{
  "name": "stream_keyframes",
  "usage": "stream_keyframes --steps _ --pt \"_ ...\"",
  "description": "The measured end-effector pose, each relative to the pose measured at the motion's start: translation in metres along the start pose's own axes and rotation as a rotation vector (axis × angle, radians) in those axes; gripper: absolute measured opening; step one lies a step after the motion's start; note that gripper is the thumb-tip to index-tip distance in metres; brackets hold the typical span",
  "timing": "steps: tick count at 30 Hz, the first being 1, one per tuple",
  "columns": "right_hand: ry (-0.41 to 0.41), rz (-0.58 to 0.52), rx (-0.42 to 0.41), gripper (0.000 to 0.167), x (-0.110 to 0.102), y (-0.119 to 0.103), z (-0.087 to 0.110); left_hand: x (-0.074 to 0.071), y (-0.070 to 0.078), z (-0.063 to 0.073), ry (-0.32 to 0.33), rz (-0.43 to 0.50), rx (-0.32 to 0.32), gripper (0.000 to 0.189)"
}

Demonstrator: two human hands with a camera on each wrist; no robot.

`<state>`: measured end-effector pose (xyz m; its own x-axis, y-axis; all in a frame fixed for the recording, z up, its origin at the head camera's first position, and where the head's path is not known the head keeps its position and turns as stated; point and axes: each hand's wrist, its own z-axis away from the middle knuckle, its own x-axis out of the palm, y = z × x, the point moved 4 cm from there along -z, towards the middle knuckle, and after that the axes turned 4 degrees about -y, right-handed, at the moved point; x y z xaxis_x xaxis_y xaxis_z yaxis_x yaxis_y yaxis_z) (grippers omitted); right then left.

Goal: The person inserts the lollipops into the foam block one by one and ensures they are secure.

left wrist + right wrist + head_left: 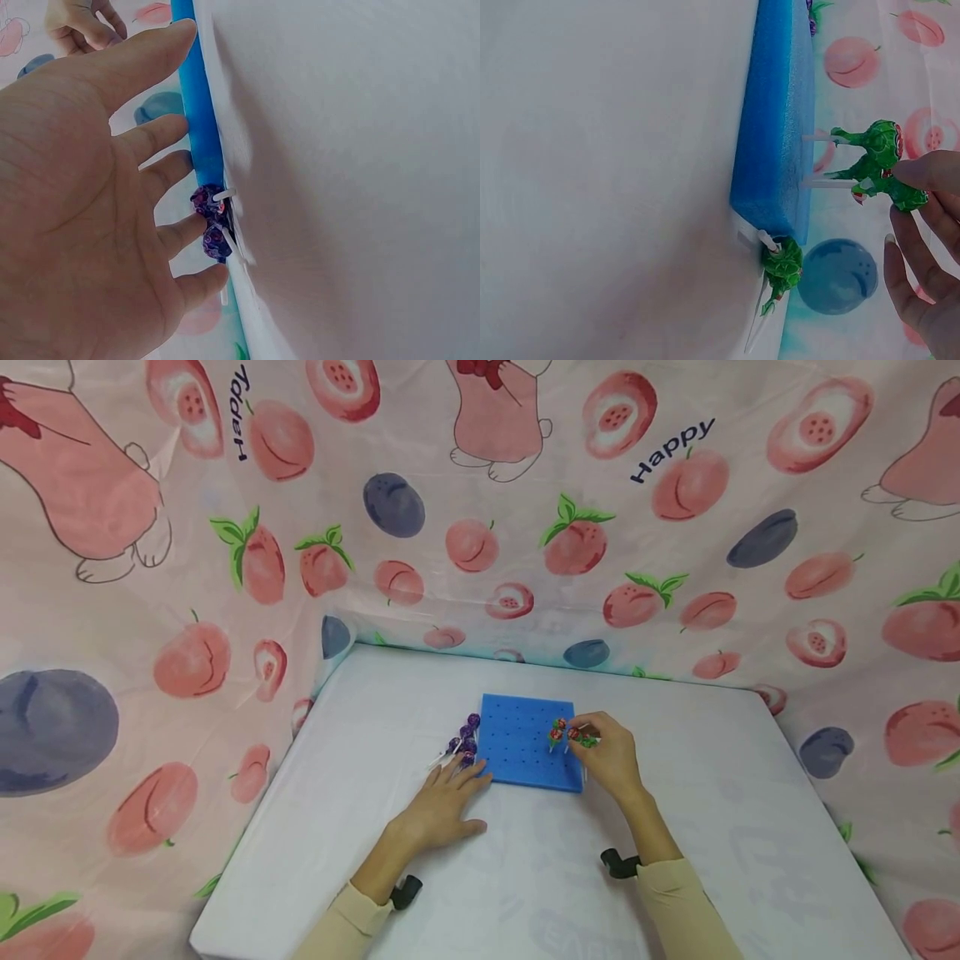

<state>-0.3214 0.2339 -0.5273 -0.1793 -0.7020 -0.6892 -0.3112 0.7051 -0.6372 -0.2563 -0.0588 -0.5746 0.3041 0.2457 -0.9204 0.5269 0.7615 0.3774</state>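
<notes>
A blue foam board (525, 768) with rows of small holes lies on the table. Green-wrapped lollipops (885, 141) stand upright on white sticks in its right part. My right hand (611, 756) pinches the head of one green lollipop (910, 196) between thumb and fingers; its stick reaches down to the board's top. My left hand (438, 810) is spread, palm down, at the board's lower left corner. Its fingertips are right by a cluster of purple-wrapped lollipops (468, 731) lying along the board's left edge.
More green lollipops (782, 261) lie on the table against the board's right side, partly hidden behind my right hand in the head view. The white-covered table (390, 702) meets a fruit-patterned cloth (465, 602) at the back and sides.
</notes>
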Motion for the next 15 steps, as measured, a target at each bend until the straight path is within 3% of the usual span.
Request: stream_keyframes --steps 15 --pt "-0.035 -0.011 0.010 0.033 0.0031 0.0068 0.0012 -0.0017 0.0018 0.0003 0.002 0.003 0.005 0.077"
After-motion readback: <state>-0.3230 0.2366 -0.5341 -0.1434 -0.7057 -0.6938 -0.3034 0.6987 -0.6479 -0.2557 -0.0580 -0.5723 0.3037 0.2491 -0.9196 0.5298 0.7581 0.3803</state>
